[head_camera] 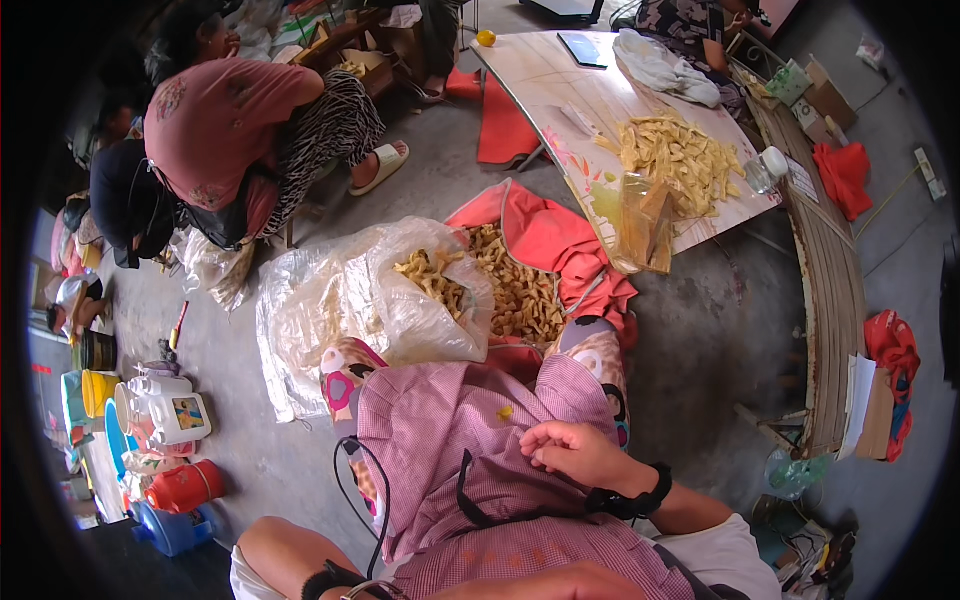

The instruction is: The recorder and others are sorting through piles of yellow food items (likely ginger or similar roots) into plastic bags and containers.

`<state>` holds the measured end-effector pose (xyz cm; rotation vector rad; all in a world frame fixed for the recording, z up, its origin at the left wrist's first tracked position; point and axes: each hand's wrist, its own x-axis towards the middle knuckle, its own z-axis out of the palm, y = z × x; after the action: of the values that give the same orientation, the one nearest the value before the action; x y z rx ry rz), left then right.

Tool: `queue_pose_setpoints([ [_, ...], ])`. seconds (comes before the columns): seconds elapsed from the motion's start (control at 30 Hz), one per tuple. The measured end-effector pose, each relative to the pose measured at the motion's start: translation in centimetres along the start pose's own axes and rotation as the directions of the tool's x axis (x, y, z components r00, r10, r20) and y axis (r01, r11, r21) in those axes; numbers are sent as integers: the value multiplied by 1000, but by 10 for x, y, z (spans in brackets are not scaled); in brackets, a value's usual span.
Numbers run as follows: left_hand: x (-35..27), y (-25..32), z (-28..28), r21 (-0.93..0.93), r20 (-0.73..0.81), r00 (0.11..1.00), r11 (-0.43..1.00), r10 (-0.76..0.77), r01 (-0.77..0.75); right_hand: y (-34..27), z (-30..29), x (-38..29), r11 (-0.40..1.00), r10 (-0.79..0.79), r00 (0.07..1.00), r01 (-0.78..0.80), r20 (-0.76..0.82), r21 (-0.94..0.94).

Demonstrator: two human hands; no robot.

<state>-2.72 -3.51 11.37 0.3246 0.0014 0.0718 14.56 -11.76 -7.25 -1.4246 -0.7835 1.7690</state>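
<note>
My right hand hangs over the lap of my pink checked apron, fingers curled in and thumb near them. The inside of that fist is hidden, and a black band circles the wrist. My left hand lies across the apron at the bottom edge, largely cut off. A small yellow scrap sits on the apron. In front of my knees, dried yellow-brown pieces fill a red cloth bag. More pieces show at the mouth of a clear plastic sack.
A low table bears a heap of pale yellow strips, a clear packet, a jar and a phone. A wooden bench stands right. People sit left and beyond the table. Jugs and a red thermos stand left.
</note>
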Motion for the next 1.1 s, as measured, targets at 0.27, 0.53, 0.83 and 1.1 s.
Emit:
queue_pose_setpoints([
  [0.27, 4, 6, -7, 155, 69, 997, 988, -32, 21, -3, 0, -2, 1000, 11, 1000, -11, 5, 26],
  [0.53, 5, 6, -4, 42, 28, 999, 999, -34, 33, 4, -3, 0, 999, -35, 999, 35, 1, 31],
  [0.83, 17, 19, -16, 45, -298, 951, 994, -77, 95, 2, -7, -2, 992, -101, 995, 102, -14, 74],
  [1.1, 20, 31, -82, 137, -552, 784, 958, 284, -250, -8, -7, 2, 992, -44, 997, 51, -61, 114],
])
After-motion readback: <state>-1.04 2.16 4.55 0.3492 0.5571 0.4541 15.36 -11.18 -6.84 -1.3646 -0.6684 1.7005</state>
